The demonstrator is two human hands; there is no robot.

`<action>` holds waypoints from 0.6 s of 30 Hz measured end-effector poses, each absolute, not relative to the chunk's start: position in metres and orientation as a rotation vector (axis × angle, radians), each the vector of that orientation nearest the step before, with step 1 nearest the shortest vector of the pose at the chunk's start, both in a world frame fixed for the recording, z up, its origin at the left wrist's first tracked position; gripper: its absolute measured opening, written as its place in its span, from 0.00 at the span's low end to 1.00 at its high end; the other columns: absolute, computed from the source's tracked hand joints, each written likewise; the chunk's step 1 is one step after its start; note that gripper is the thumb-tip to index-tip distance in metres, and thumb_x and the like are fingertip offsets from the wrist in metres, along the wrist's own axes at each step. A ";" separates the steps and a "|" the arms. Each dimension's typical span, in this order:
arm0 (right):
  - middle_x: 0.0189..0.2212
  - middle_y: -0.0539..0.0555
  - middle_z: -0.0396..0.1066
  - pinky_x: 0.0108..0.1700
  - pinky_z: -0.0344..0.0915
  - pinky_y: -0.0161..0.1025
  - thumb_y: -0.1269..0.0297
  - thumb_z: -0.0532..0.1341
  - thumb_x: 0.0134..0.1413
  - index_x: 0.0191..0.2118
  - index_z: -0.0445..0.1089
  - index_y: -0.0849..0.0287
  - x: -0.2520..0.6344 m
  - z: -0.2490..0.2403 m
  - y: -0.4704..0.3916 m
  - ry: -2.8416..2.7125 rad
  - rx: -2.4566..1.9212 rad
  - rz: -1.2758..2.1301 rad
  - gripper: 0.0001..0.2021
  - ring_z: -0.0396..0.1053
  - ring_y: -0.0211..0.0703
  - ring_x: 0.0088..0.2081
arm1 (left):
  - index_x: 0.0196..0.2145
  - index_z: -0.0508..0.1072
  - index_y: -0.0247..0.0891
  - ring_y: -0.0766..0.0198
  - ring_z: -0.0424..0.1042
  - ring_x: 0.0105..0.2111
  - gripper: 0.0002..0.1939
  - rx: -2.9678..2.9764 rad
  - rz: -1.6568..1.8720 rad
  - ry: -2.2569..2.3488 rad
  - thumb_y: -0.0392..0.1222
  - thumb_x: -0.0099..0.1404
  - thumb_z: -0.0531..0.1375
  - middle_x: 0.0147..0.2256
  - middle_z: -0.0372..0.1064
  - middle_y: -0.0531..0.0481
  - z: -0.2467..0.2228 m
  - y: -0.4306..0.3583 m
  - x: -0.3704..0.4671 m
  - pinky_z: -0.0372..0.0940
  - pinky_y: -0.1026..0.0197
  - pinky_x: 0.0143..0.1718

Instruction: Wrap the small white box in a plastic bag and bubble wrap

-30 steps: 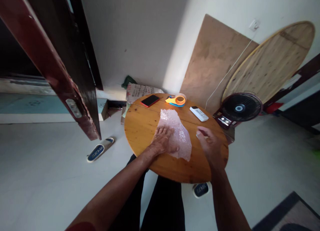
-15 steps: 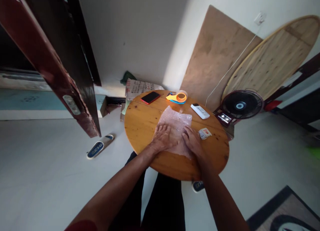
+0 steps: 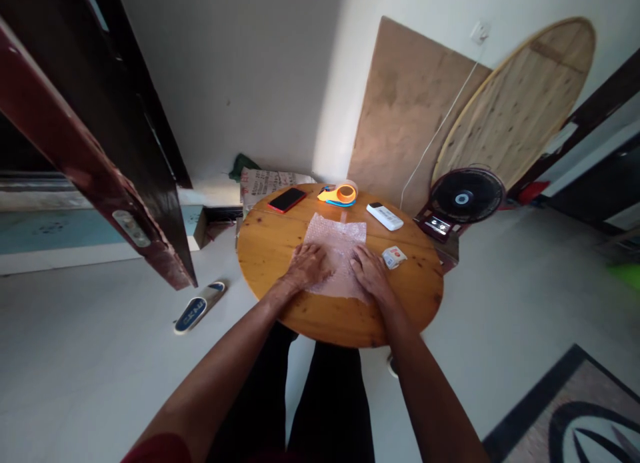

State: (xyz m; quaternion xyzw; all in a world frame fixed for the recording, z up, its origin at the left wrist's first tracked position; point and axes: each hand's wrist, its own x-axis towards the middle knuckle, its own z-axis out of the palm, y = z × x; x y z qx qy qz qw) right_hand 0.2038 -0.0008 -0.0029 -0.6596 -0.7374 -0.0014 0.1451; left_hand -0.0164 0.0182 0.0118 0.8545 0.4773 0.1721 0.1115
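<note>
A sheet of pinkish, see-through bubble wrap (image 3: 338,235) lies spread on a round wooden table (image 3: 320,319). My left hand (image 3: 307,265) rests flat on its left side with the fingers stretched out. On its right side lies my right hand (image 3: 369,269), palm down, fingers extended. Neither hand grips anything. Just right of my right hand is a small white packet with red print (image 3: 394,257). Beyond the wrap sits an orange tape dispenser (image 3: 331,195) with a roll of tape on it.
A red-edged phone (image 3: 287,200) lies at the table's back left, and a white box-like device (image 3: 385,217) at the back right. An electric fan (image 3: 461,197) stands behind on the right. One slipper (image 3: 199,307) is on the floor near the open door (image 3: 150,229).
The view has shifted, so the table sits further left in the picture. Both hands stay flat on the bubble wrap, whose far part now looks flatter and more spread out.
</note>
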 end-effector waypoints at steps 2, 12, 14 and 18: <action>0.62 0.60 0.59 0.62 0.48 0.45 0.61 0.48 0.64 0.60 0.60 0.63 0.203 -0.002 -0.002 -2.068 -1.918 -0.041 0.23 0.56 0.49 0.62 | 0.58 0.64 0.40 0.47 0.53 0.63 0.32 2.519 0.502 1.425 0.60 0.62 0.56 0.61 0.58 0.42 0.007 0.017 -0.017 0.45 0.44 0.64; 0.47 0.59 0.73 0.53 0.51 0.43 0.65 0.49 0.62 0.46 0.72 0.60 0.190 0.017 -0.020 -2.126 -2.017 -0.118 0.16 0.66 0.49 0.49 | 0.55 0.66 0.41 0.49 0.55 0.61 0.34 2.530 0.575 1.477 0.66 0.59 0.54 0.59 0.60 0.44 -0.001 0.013 -0.016 0.46 0.47 0.63; 0.49 0.59 0.72 0.54 0.51 0.43 0.61 0.50 0.63 0.48 0.71 0.58 0.187 0.018 -0.024 -2.144 -2.019 -0.102 0.16 0.66 0.49 0.51 | 0.55 0.66 0.41 0.50 0.55 0.60 0.34 2.529 0.588 1.484 0.65 0.59 0.55 0.59 0.61 0.44 -0.001 0.012 -0.017 0.46 0.47 0.63; 0.60 0.60 0.63 0.57 0.50 0.46 0.57 0.47 0.65 0.56 0.65 0.57 0.179 0.009 -0.033 -2.129 -2.072 -0.099 0.20 0.60 0.50 0.58 | 0.53 0.69 0.41 0.49 0.58 0.58 0.30 2.512 0.646 1.507 0.63 0.60 0.55 0.56 0.64 0.43 0.000 0.007 -0.019 0.48 0.47 0.62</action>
